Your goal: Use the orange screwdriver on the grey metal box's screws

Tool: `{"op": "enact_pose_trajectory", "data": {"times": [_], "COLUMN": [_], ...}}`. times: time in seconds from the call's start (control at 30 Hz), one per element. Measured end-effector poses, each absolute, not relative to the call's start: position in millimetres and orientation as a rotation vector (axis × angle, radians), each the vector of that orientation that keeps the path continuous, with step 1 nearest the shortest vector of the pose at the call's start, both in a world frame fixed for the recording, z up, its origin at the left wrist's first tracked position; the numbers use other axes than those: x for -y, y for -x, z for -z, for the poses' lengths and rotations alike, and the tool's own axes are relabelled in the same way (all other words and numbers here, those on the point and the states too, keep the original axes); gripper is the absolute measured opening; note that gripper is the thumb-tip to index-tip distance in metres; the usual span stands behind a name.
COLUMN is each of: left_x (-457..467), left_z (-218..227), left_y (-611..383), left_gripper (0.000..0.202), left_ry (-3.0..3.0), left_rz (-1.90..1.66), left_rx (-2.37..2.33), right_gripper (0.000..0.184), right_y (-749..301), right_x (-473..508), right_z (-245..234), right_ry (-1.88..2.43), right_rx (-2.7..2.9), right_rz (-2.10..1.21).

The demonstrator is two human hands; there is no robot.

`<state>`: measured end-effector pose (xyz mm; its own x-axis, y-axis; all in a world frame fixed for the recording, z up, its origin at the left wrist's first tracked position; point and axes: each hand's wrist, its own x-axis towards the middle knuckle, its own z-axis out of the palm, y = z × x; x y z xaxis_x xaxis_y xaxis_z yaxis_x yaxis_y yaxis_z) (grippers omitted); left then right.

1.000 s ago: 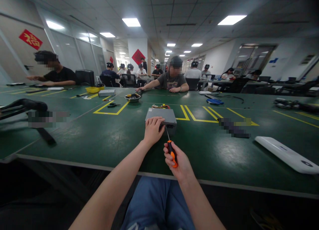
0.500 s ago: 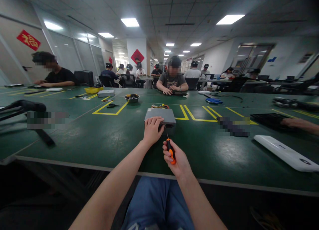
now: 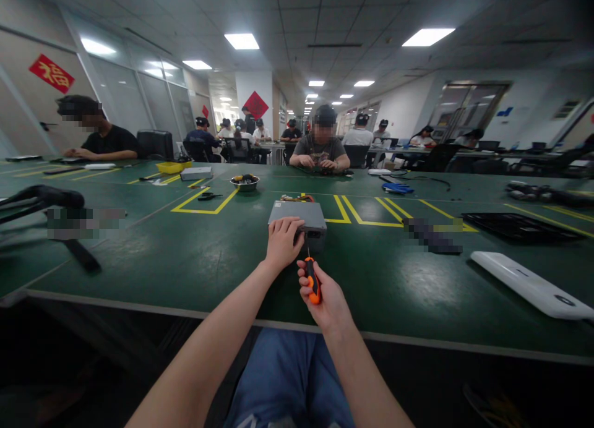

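Observation:
A flat grey metal box (image 3: 297,215), perhaps a power supply, lies on the green workbench (image 3: 139,261) in front of me. My left hand (image 3: 282,242) rests over its near edge and holds it. My right hand (image 3: 322,294) is shut around an orange-and-black screwdriver (image 3: 314,281), whose thin shaft points up towards the box's dark front end. The tip stands close to that end, but I cannot tell whether they touch. A bundle of coloured wires (image 3: 291,198) shows behind the box, partly hidden by it.
A steel bowl of small parts (image 3: 244,182), a yellow tray (image 3: 169,167) and a white panel (image 3: 531,284) are on the bench. A black flat panel (image 3: 517,226) lies to the right. A co-worker (image 3: 321,146) handles something across the bench.
My right hand and the screwdriver have shifted slightly left and towards me. A co-worker's hand at the right has gone from the black panel.

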<state>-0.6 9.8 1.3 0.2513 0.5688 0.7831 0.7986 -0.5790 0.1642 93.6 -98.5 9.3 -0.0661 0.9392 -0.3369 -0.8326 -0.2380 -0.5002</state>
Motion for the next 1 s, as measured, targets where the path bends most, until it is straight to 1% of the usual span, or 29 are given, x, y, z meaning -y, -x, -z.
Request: {"op": "enact_pose_trajectory", "data": {"times": [0.17, 0.23, 0.3, 0.43, 0.53, 0.73, 1.0], "left_x": [-8.9, -8.3, -8.0, -8.3, -9.4, -10.5, -9.7], "left_z": [-2.4, -2.8, -3.1, -2.6, -1.6, -0.7, -1.5], "left_y": [0.6, 0.6, 0.7, 0.8, 1.0, 0.9, 0.5], "left_gripper": [0.025, 0.025, 0.025, 0.025, 0.025, 0.026, 0.025], "left_ry": [2.261, 2.266, 2.269, 2.272, 2.27, 2.264, 2.263], "left_rz": [1.24, 1.229, 1.223, 1.222, 1.226, 1.237, 1.246], "left_rx": [1.268, 1.269, 1.277, 1.285, 1.276, 1.281, 1.276], "right_gripper": [0.017, 0.016, 0.019, 0.029, 0.031, 0.017, 0.029], "right_y": [-89.6, -89.4, -90.3, -92.1, -91.1, -88.5, -91.8], "right_x": [95.1, 94.8, 95.6, 97.9, 97.0, 94.6, 98.2], "right_z": [-3.3, -2.2, -3.1, -7.6, -7.7, -2.6, -7.9], "right_ry": [0.685, 0.676, 0.662, 0.65, 0.647, 0.652, 0.634], "right_rx": [0.19, 0.185, 0.183, 0.185, 0.194, 0.178, 0.173], "right_rz": [-1.611, -1.608, -1.635, -1.703, -1.723, -1.631, -1.723]}}
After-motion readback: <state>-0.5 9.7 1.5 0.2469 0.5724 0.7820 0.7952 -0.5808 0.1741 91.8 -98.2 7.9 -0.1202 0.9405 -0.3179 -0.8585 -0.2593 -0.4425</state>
